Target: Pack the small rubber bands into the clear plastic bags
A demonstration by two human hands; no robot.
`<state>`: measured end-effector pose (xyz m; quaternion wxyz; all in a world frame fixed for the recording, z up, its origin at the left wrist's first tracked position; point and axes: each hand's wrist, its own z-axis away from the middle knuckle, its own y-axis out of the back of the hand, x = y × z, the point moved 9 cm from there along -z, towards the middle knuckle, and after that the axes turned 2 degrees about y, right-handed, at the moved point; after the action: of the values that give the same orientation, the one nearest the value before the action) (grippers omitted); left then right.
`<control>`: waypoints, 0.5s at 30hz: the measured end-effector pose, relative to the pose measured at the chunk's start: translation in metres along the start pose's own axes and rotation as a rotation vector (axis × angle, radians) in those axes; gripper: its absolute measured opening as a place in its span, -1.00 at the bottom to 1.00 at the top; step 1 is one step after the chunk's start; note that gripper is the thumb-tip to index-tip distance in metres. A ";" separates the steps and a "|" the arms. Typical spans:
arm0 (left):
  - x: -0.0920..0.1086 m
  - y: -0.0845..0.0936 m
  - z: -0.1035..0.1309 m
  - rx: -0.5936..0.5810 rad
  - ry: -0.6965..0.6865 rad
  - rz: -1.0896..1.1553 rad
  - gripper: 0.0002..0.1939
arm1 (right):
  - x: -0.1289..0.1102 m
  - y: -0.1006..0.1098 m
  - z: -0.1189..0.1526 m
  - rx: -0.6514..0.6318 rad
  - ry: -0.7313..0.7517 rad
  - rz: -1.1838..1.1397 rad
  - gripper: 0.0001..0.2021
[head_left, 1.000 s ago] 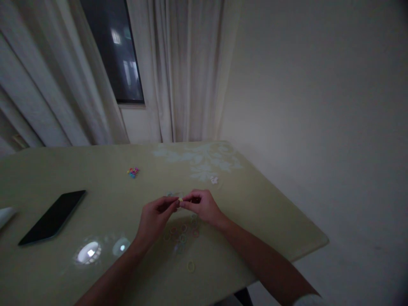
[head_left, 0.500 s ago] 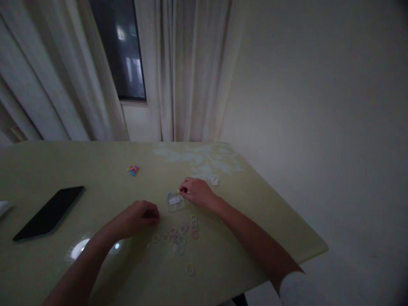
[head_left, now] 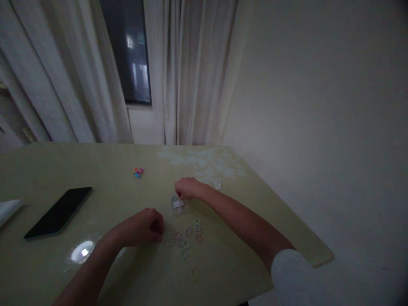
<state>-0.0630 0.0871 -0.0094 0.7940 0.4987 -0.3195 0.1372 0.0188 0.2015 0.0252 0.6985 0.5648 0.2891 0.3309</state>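
Observation:
A small clear compartment box (head_left: 179,207) with a white label lies in the middle of the table. My right hand (head_left: 188,188) is over its far edge, fingers bent down and pressed together; whatever is between them is hidden. Left of the scattered rings, my left hand (head_left: 149,227) is low at the tabletop with its fingertips pinched. It covers the leftmost part of the group, and I cannot make out what it holds. Several thin pastel hair-tie-like rings (head_left: 186,243) lie in front of the box, and a yellowish ring (head_left: 194,274) lies apart, nearer to me.
A dark tablet (head_left: 60,212) lies at the left, beside a white object (head_left: 9,210) at the frame's edge. Small colourful pieces (head_left: 138,172) form a pile farther back. Small white pieces (head_left: 218,185) sit beyond my right forearm. The table (head_left: 255,238) ends near the right wall.
My left hand has come down toward the leftmost ring, which is now hidden. My right hand has shifted slightly left over the box's far edge. The whole view has moved a little.

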 end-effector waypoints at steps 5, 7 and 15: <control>0.004 -0.007 0.002 0.020 0.007 -0.088 -0.83 | 0.005 0.007 0.004 0.009 0.026 -0.072 -0.88; 0.005 -0.008 0.002 0.043 0.004 -0.124 -0.84 | 0.009 0.011 0.011 0.048 0.038 -0.115 -0.90; 0.019 0.009 -0.006 0.181 -0.117 0.112 -0.88 | 0.027 -0.011 0.084 0.508 -0.007 -0.865 -0.78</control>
<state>-0.0508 0.0946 0.0074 0.7168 0.5568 -0.3790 0.1802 0.1020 0.1710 0.0302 0.6130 0.5467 0.5659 -0.0716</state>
